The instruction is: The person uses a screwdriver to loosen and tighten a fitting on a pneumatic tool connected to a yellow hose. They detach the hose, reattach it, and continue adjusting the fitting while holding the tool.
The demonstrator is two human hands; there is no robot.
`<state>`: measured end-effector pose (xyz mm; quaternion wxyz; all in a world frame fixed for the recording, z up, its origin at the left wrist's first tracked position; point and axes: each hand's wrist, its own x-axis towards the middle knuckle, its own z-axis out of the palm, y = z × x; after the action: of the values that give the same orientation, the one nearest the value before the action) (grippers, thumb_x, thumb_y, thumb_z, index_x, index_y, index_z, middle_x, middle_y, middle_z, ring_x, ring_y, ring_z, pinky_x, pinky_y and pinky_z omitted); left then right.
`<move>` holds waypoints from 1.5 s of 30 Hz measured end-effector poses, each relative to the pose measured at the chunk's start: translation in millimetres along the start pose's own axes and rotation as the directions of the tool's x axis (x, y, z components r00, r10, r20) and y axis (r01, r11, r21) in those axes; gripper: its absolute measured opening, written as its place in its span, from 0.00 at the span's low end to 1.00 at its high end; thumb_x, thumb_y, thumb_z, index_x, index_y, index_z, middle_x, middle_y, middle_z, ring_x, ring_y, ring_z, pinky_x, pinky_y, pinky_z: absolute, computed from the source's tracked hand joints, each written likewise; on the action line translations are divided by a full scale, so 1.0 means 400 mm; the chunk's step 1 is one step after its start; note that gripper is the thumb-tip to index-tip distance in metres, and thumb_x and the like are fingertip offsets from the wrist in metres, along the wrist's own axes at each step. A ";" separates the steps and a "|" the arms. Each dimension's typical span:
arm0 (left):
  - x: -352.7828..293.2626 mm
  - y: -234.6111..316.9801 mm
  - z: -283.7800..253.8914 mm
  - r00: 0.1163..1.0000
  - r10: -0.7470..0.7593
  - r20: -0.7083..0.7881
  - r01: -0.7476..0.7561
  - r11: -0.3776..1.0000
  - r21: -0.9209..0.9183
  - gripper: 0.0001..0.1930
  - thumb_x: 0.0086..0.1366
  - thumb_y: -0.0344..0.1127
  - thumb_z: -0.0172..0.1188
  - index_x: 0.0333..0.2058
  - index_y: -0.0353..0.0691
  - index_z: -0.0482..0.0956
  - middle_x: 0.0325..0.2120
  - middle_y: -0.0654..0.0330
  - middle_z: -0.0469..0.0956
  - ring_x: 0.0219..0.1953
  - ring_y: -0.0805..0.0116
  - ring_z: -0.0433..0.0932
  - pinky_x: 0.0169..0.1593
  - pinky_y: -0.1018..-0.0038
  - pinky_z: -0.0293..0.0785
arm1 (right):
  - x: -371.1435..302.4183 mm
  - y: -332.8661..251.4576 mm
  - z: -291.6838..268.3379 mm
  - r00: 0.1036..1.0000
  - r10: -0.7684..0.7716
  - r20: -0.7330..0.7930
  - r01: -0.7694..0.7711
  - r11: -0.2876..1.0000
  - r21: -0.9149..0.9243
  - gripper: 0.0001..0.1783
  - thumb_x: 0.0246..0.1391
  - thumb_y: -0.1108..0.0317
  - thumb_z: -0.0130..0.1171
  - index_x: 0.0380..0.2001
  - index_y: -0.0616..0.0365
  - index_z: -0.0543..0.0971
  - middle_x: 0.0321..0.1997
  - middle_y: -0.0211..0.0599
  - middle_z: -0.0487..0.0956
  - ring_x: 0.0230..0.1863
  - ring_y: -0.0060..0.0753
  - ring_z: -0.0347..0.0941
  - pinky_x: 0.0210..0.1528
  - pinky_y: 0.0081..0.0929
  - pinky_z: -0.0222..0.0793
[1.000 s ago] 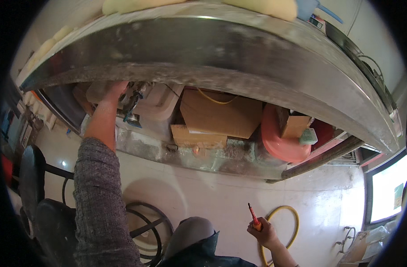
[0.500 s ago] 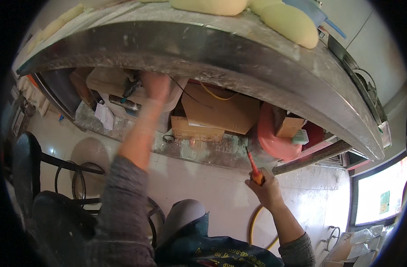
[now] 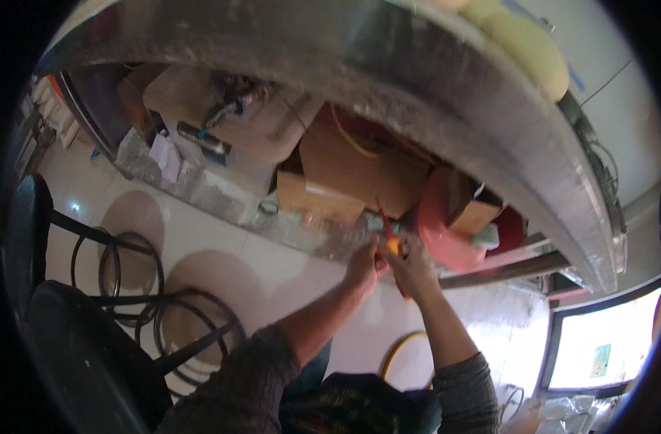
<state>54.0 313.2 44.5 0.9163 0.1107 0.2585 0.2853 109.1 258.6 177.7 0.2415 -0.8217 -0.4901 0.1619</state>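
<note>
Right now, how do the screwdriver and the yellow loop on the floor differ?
The screwdriver is straight; the yellow loop curves. The screwdriver is held in the right hand; the loop lies on the floor. The screwdriver has a red shaft; the loop's visible part shows no red. Both show some yellow.

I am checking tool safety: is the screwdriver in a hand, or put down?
In hand: the right hand holds the screwdriver by its orange handle, the red shaft sticking out.
</note>
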 end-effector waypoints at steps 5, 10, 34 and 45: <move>-0.005 0.039 -0.005 0.973 -0.031 0.227 -0.017 0.978 0.208 0.16 0.66 0.51 0.49 0.35 0.45 0.74 0.30 0.69 0.75 0.27 0.81 0.67 0.29 0.79 0.61 | 0.024 0.025 0.037 0.997 -0.007 -0.074 0.012 0.998 0.069 0.20 0.47 0.66 0.59 0.46 0.57 0.72 0.39 0.46 0.72 0.44 0.46 0.69 0.47 0.33 0.65; 0.022 0.121 0.013 0.980 0.006 0.197 -0.104 0.863 0.495 0.19 0.65 0.56 0.48 0.34 0.46 0.74 0.25 0.69 0.73 0.22 0.81 0.67 0.25 0.82 0.59 | 0.097 0.059 0.056 0.976 -0.190 0.110 0.194 0.981 -0.029 0.20 0.50 0.62 0.58 0.46 0.59 0.71 0.39 0.43 0.72 0.43 0.41 0.69 0.47 0.34 0.66; -0.171 0.419 -0.349 0.789 0.491 -0.370 -0.193 0.769 0.609 0.22 0.60 0.56 0.55 0.25 0.39 0.75 0.17 0.69 0.68 0.20 0.80 0.64 0.25 0.81 0.60 | 1.040 0.536 -0.300 0.798 0.055 -0.600 -0.480 0.658 -0.580 0.12 0.53 0.61 0.55 0.32 0.61 0.77 0.31 0.44 0.79 0.30 0.41 0.77 0.29 0.36 0.73; -0.166 0.360 -0.472 0.661 0.446 -0.603 -0.033 0.821 0.571 0.23 0.61 0.57 0.53 0.25 0.40 0.74 0.17 0.68 0.67 0.21 0.79 0.64 0.26 0.81 0.58 | 1.324 0.701 -0.270 0.807 0.108 -0.581 -0.434 0.776 -0.458 0.16 0.49 0.57 0.58 0.32 0.61 0.78 0.31 0.43 0.79 0.30 0.42 0.76 0.29 0.37 0.73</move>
<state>-161.2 402.3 -36.8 0.6298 0.2652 0.6414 0.3487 614.7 588.0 96.3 0.0811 -0.9312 -0.3015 -0.1883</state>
